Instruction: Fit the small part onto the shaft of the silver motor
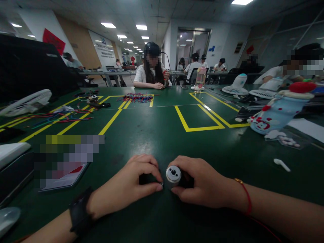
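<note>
My right hand wraps its thumb and fingers round a small silver cylinder, a DC motor. The motor stands upright, its round end face up, with a dark centre and small holes. To its left, my left hand pinches a tiny metal ring-shaped part between thumb and index fingertip. That part is too small to name exactly. A narrow gap separates the pinched part from the motor. Both hands rest low over the dark green tabletop.
Bundled wires lie at the far middle, loose wires at left. A plastic sleeve is by my left forearm. At right are a blue cup, a white earbud and a small bag. A person sits opposite.
</note>
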A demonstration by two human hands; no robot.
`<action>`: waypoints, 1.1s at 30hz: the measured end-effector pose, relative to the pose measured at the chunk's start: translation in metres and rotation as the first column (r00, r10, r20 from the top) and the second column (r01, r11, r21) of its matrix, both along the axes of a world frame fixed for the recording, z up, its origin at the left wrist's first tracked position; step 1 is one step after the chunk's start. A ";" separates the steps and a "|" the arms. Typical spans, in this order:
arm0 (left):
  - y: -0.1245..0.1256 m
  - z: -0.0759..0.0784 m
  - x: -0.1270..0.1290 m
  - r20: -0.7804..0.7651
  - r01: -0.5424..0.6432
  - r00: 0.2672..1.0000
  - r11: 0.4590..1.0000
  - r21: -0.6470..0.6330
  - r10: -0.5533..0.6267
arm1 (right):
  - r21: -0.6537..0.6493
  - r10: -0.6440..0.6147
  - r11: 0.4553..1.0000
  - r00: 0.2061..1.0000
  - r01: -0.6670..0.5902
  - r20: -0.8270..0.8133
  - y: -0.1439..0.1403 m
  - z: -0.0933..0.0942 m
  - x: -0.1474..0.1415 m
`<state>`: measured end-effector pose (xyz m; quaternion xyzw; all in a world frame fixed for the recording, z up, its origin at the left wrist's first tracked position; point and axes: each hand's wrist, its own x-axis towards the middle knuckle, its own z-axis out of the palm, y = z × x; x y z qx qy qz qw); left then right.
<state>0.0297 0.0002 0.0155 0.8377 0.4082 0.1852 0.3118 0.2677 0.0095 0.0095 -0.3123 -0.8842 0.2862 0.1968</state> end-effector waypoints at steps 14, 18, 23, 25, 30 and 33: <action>-0.020 0.021 0.030 0.207 -0.199 0.964 0.971 0.134 0.169 | 0.049 -0.003 0.999 1.000 0.002 0.024 0.000 -0.002 -0.003; -0.019 0.020 0.030 0.189 -0.201 0.964 0.977 0.072 0.185 | 0.049 0.006 0.999 1.000 -0.007 0.009 0.000 -0.002 -0.003; 0.000 0.004 0.011 0.249 -0.358 0.891 0.924 -0.133 0.381 | 0.035 0.001 0.999 1.000 -0.001 -0.006 -0.001 0.001 -0.001; 0.010 -0.005 0.002 0.275 -0.430 0.834 0.876 -0.219 0.479 | 0.027 -0.001 1.000 1.000 0.001 0.006 -0.001 0.002 -0.001; 0.020 -0.018 -0.010 0.379 -0.447 0.724 0.811 -0.379 0.576 | 0.009 -0.001 1.000 1.000 0.000 0.013 0.000 0.003 -0.001; 0.018 -0.018 -0.011 0.378 -0.432 0.724 0.807 -0.402 0.576 | 0.007 -0.004 1.000 1.000 0.004 0.007 0.000 0.002 -0.001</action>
